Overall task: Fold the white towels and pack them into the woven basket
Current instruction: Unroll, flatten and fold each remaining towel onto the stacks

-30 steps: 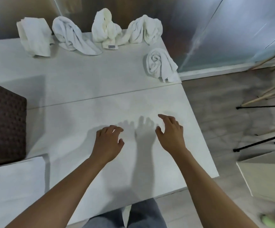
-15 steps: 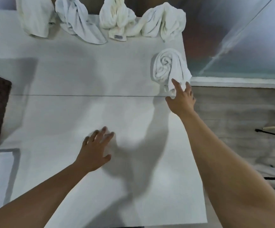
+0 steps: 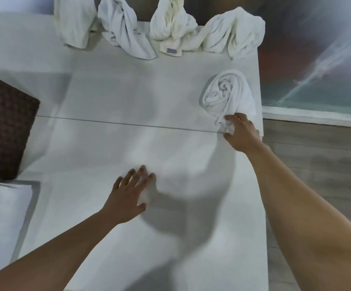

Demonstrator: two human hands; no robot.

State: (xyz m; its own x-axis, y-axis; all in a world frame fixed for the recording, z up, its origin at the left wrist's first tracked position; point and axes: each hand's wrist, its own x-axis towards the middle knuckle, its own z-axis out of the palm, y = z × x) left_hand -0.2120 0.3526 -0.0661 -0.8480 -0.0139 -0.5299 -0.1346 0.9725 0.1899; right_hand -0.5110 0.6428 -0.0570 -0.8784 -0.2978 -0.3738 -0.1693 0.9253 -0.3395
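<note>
Both your arms are bare right up to the frame's edge, no sleeves showing. No watch, rings or gloves on your left hand or right hand, just short, plain nails.

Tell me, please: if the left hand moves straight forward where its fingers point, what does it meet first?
Probably nothing soon: the left hand points up and right over bare table. Farther along, it might reach the rolled towel; depth is unclear.

Right hand grips rolled towel (left hand flat on table).
</note>
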